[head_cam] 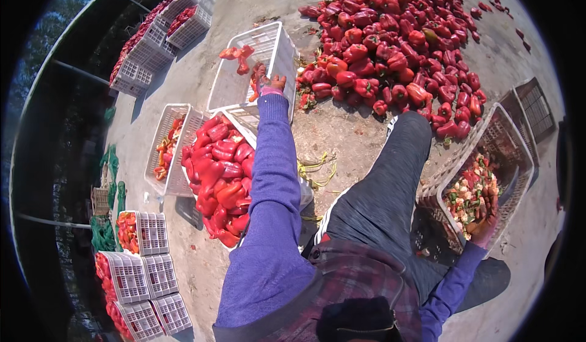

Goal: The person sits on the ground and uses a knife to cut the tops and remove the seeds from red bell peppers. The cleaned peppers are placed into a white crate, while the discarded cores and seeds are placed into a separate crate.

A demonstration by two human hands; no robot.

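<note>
My left hand [271, 82] is stretched out over a white plastic crate [223, 78], its fingers apart. Just beyond it, torn red pepper pieces [239, 58] are in the air above the crate, and an orange-red piece [253, 91] shows beside the fingers. My right hand [483, 218] is low inside a crate [446, 177] at the right, over pepper cores and seeds [467, 193]; a knife blade [509, 187] extends from its grip, the handle hidden. A container heaped with red peppers [224, 159] stands by my left forearm.
A large heap of whole red peppers [384, 49] lies on the concrete ahead. A crate with pepper pieces [178, 177] stands at the left, near stacked filled crates [158, 275]. More crates [149, 53] line the far left. Yellow string [320, 170] lies between my legs and left arm.
</note>
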